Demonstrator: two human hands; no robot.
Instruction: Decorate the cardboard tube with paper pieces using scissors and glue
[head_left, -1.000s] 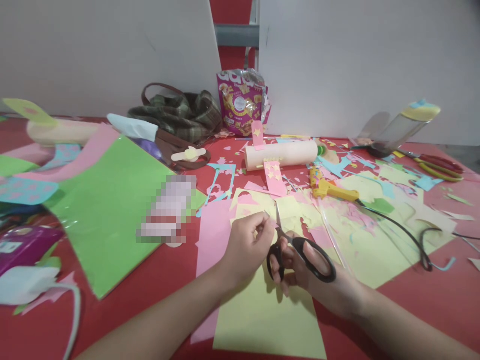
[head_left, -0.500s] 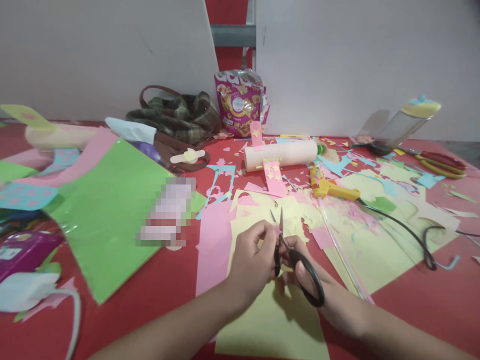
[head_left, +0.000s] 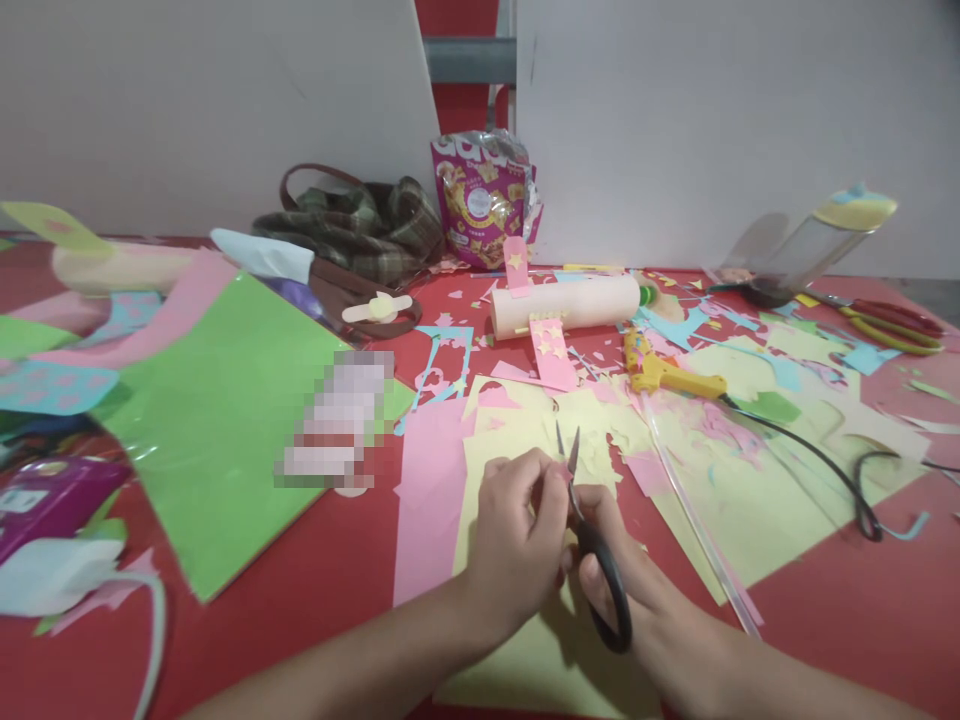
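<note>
My right hand (head_left: 619,565) has its fingers in the black handles of the scissors (head_left: 604,575), whose blades point away from me and stand slightly apart. Just left of them, my left hand (head_left: 517,530) pinches a small pink paper piece (head_left: 561,470) against the blades; most of the piece is hidden by the fingers. Yellow paper (head_left: 555,650) lies beneath both hands, and a pink sheet (head_left: 427,500) lies to their left. Beyond the hands is a pale tube (head_left: 585,305) with pink strips bearing yellow stars.
A yellow glue gun (head_left: 675,378) with a black cord lies at right among paper scraps. Green sheets (head_left: 225,430) are at left. Behind stand a snack bag (head_left: 484,205) and a plaid bag (head_left: 360,230). Pliers (head_left: 892,325) and a clear container (head_left: 817,250) are at far right.
The scissors have turned a little and their handles have come closer together. Both hands sit slightly lower in view, and the left hand has turned so its back shows more.
</note>
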